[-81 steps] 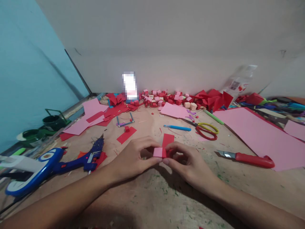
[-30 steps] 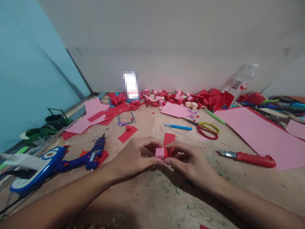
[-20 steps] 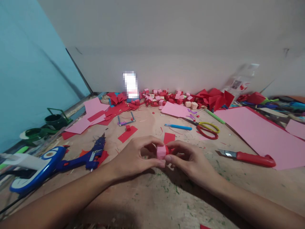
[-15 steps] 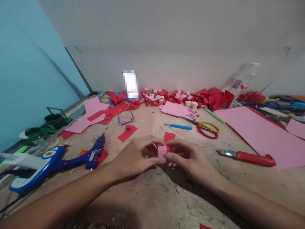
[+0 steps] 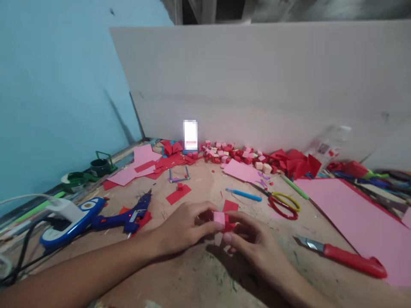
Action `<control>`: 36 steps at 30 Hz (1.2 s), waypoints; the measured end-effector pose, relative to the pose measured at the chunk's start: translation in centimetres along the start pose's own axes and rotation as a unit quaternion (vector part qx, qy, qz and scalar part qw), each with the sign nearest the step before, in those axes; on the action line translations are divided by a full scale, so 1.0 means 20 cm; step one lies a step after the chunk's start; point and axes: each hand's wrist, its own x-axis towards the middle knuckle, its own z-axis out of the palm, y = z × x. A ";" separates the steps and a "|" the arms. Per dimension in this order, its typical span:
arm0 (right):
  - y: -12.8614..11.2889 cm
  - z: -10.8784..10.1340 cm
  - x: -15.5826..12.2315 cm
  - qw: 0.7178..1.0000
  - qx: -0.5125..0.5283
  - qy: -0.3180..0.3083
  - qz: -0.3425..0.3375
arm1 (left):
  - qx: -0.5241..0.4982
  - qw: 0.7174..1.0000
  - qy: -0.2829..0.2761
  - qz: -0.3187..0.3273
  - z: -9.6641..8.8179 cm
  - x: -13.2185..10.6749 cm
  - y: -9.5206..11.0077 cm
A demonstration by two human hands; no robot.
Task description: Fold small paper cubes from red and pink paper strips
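Between my two hands, just above the table, is a small paper cube (image 5: 219, 218) with pink faces and a red part on its right side. My left hand (image 5: 189, 224) pinches the cube from the left with thumb and fingers. From the right, my right hand (image 5: 253, 237) grips the red part, its thumb below and its fingers curled behind. A flat red paper piece (image 5: 230, 206) lies just beyond the cube. A blue pen-like tool (image 5: 244, 195) and scissors (image 5: 284, 204) with red and yellow handles rest farther back.
At left, a blue glue gun (image 5: 135, 216) lies by a blue power strip (image 5: 73, 226). A red-handled knife (image 5: 349, 258) lies at right, beside pink paper (image 5: 349, 209). Several small cubes (image 5: 226, 154) pile along the back, near a lit phone (image 5: 190, 134) and a plastic bottle (image 5: 330, 143).
The camera view has tilted up and shifted left, so the table sits lower in view. My hands still hold the cube, now turned slightly, with more of its red side showing.
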 end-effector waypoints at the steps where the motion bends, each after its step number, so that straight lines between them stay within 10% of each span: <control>1: 0.01 0.00 0.00 1.000 -0.003 -0.006 0.001 | 0.002 1.000 0.002 0.002 0.00 0.00 0.00; 36: 0.00 0.03 0.01 0.999 -0.035 0.002 -0.030 | 0.173 0.982 -0.032 0.070 -0.03 -0.01 -0.06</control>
